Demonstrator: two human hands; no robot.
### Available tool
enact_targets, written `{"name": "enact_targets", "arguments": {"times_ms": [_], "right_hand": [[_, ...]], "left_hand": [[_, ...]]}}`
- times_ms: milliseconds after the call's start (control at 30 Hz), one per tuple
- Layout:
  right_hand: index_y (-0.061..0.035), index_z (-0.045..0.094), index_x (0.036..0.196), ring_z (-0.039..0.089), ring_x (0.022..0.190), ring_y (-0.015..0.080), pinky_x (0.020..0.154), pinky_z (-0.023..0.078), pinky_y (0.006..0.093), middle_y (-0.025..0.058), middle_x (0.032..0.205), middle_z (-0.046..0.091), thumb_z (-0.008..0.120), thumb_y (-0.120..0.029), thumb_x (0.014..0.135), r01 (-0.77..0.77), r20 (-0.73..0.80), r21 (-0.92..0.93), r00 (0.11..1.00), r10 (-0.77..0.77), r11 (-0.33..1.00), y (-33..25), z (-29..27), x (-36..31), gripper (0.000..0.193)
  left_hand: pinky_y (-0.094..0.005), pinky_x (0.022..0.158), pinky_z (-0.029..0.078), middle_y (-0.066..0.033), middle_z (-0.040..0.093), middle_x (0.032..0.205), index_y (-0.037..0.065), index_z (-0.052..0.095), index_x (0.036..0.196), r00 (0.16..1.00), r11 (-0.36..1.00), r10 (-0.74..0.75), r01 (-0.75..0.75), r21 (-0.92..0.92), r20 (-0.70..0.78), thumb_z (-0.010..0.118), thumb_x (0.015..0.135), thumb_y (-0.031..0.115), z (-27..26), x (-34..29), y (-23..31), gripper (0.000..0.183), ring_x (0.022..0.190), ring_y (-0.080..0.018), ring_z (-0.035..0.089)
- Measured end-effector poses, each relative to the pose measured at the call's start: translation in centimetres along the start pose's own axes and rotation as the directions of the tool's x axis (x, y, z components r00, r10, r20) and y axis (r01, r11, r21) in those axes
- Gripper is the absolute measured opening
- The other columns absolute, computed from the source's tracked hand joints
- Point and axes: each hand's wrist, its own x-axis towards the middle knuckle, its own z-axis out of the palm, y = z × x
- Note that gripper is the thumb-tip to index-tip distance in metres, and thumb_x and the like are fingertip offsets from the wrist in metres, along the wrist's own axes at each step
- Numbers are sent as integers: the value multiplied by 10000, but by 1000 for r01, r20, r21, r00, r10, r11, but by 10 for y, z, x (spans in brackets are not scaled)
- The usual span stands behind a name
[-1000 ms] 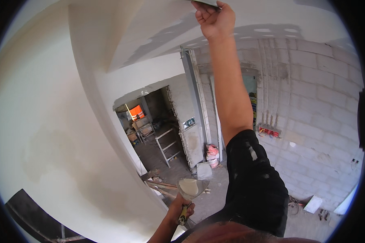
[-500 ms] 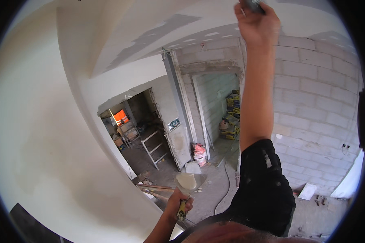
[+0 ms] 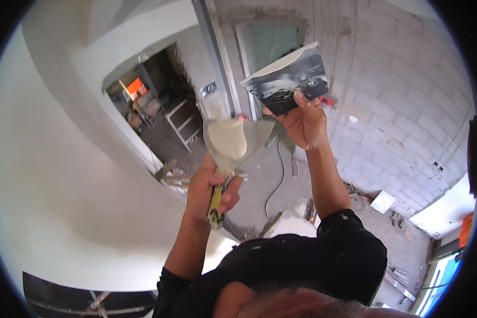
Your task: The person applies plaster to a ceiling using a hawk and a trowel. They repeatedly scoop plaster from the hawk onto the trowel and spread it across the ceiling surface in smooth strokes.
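My left hand [image 3: 204, 188] is closed round the yellow and black handle of a wide putty knife [image 3: 217, 204]. A thick dollop of cream-coloured filler [image 3: 229, 139] lies on its blade. Higher and to the right, my right hand [image 3: 306, 124] grips a flat, dark, shiny rectangular spreader blade [image 3: 290, 85] by its lower edge, thumb on the face towards me. A ridge of cream filler runs along the spreader's upper edge. The two blades are close together but apart.
A smooth plastered wall [image 3: 90, 212] curves along my left. Ahead, a rough doorway shows a stepladder [image 3: 183, 124] and an orange garment [image 3: 137, 87]. Bare blockwork [image 3: 397, 90] stands on the right. A hose [image 3: 281, 180] and a white board [image 3: 381, 202] lie on the floor.
My right hand has come down from near the ceiling with the spreader, whose face now shows. My left hand has risen with the putty knife. The view has tilted downward.
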Motion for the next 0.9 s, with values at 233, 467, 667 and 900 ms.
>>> {"name": "enact_targets", "arguments": {"times_ms": [233,467,667,900], "right_hand": [[-28,653,1192,663,1096,218,947,529,376,93,1185,692,544,35,970,-13,-23,-35,1000,12,999,70,-35,-42,256],[21,632,1278,580,1265,263,1090,418,373,139,1302,655,384,154,774,82,213,-633,974,72,769,66,-54,-29,577],[9,646,1241,592,1246,367,1096,424,413,195,1260,660,433,163,637,375,499,-721,864,61,582,63,-58,13,658],[-1,662,1168,622,895,181,825,491,338,93,950,683,544,21,885,-134,-104,-834,991,86,535,133,-107,61,307]], "left_hand": [[-227,321,387,-177,560,1252,113,243,1533,1000,1000,7,-7,3,10,426,842,66,-16,7,7,717,472,-123,469],[-251,308,385,-192,543,1317,154,209,1556,990,987,-106,116,108,-92,477,779,48,-22,20,12,828,437,-137,455],[-228,288,376,-212,555,1321,190,215,1560,999,971,-50,50,233,-5,574,853,87,-26,19,18,799,420,-134,454],[-237,321,378,-158,600,1157,184,240,1550,976,977,103,-62,205,-194,565,818,92,-9,14,38,806,447,-134,431]]}}
